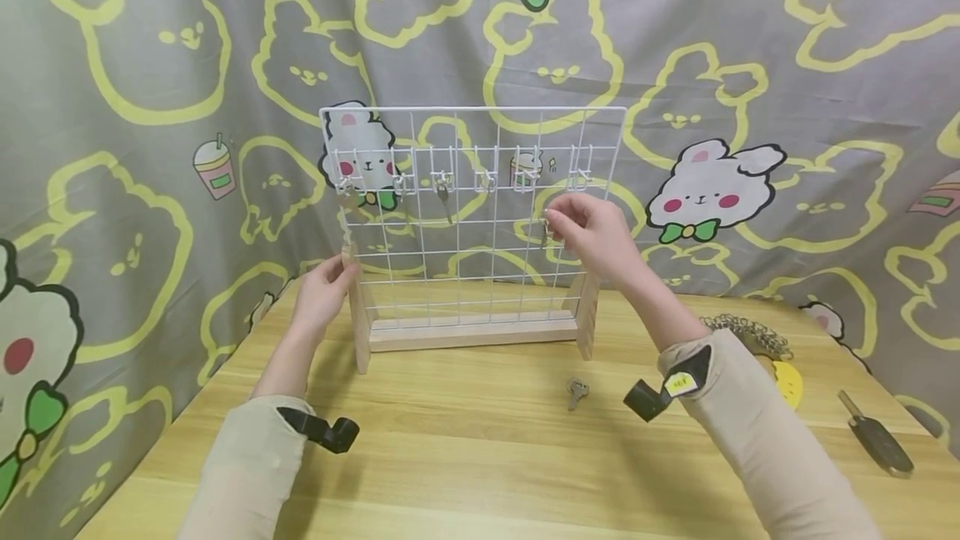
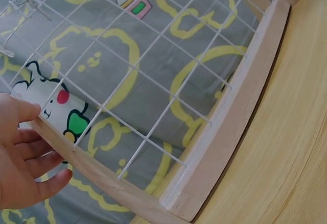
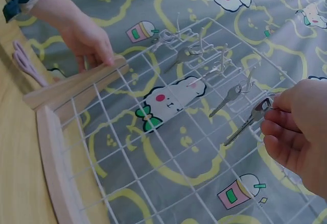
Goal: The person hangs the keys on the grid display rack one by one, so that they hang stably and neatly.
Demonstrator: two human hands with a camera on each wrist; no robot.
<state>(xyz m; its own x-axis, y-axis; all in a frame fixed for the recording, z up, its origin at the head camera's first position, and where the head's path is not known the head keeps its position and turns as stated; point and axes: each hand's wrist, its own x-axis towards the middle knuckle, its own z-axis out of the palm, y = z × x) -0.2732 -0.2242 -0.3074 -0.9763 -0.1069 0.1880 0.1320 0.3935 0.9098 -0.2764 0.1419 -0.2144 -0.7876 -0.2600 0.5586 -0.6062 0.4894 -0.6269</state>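
Note:
A white wire grid rack (image 1: 480,223) stands upright in wooden feet on the table. My left hand (image 1: 321,290) holds its left wooden upright (image 2: 76,155), thumb on the near side and fingers partly behind the wood. In front of the grid's right part, my right hand (image 1: 596,236) pinches a metal key (image 3: 248,127) by its ring end, the blade pointing down. Several hooks run in a row along the upper grid. Keys hang from those further left, among them a key (image 1: 445,200) near the middle and another key (image 3: 228,99) beside the held one.
A loose key (image 1: 576,394) lies on the wooden table (image 1: 450,457) before the rack. Further right are a heap of metal rings (image 1: 750,333), a yellow piece (image 1: 787,382) partly behind the right sleeve, and a black car key (image 1: 877,436). A patterned curtain (image 1: 450,23) hangs close behind.

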